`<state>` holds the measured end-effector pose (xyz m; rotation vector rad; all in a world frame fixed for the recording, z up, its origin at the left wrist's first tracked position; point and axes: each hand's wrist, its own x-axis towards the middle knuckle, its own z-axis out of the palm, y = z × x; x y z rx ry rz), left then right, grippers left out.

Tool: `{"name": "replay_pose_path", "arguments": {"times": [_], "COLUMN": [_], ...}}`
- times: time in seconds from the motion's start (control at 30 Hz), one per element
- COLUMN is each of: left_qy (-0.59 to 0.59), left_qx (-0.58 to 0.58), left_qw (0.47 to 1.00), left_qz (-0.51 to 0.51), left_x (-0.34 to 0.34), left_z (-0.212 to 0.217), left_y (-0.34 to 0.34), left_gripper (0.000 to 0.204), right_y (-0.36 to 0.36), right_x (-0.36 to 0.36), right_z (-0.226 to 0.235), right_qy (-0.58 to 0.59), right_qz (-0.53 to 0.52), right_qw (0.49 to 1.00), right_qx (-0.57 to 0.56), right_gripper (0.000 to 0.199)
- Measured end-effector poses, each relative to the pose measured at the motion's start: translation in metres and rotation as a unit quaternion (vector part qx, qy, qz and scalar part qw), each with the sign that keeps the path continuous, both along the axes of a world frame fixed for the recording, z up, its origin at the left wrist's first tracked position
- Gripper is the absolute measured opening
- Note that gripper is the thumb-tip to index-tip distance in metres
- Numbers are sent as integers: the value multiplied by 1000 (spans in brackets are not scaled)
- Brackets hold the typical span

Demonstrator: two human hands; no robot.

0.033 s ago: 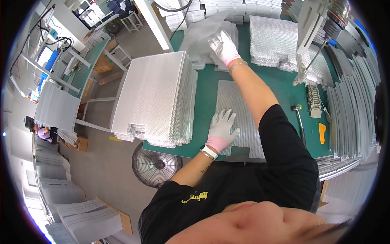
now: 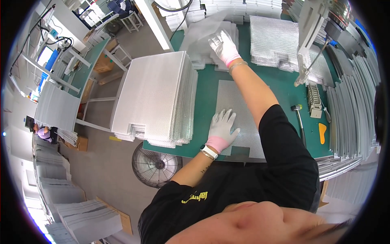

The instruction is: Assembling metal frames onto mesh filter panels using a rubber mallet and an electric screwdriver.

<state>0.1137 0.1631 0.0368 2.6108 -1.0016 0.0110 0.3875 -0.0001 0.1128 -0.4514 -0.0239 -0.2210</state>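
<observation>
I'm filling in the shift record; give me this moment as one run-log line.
left hand: flat on mesh sheet | right hand: gripping translucent sheet on far stack | bench: green mat, hammer

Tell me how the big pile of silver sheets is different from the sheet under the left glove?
The big pile is many perforated sheets stacked thick; the single sheet lies alone and flat. The pile overhangs the green table at its left edge; the single sheet sits mid-table, pressed by the left hand. Both are silvery and perforated.

Floor fan [image 2: 157,164], hammer [image 2: 300,122], orange scraper [image 2: 322,133], white stool [image 2: 131,20]
</observation>
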Motion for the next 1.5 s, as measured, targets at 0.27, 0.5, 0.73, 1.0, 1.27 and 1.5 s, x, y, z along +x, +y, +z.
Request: {"name": "replay_pose_path", "arguments": {"times": [0.27, 0.5, 0.73, 1.0, 1.27, 1.5], "left_qy": [-11, -11, -4, -6, 1, -22], "left_qx": [-8, -21, -26, -11, -9, 14], "left_qw": [1000, 999, 1000, 1000, 1000, 999], "left_qz": [5, -22, 3, -1, -2, 29], "left_x": [-1, 0, -1, -2, -3, -6], "left_z": [-7, 0, 3, 2, 2, -9], "left_y": [1, -9, 0, -2, 0, -8], "left_gripper": [63, 62, 62, 63, 63, 67], "right_y": [-15, -98, -65, -86, -90, -95], "right_x": [5, 22, -21, -14, -24, -135], "right_z": [-6, -30, 47, 62, 98, 112], "right_qy": [121, 84, 121, 122, -110, -163], "right_qz": [-355, -378, 1, 21, -99, -141], "right_qw": [754, 520, 992, 992, 853, 833], "right_qx": [-539, -762, 17, 8, -501, -510], "right_gripper": [47, 29, 76, 76, 64, 47]}}
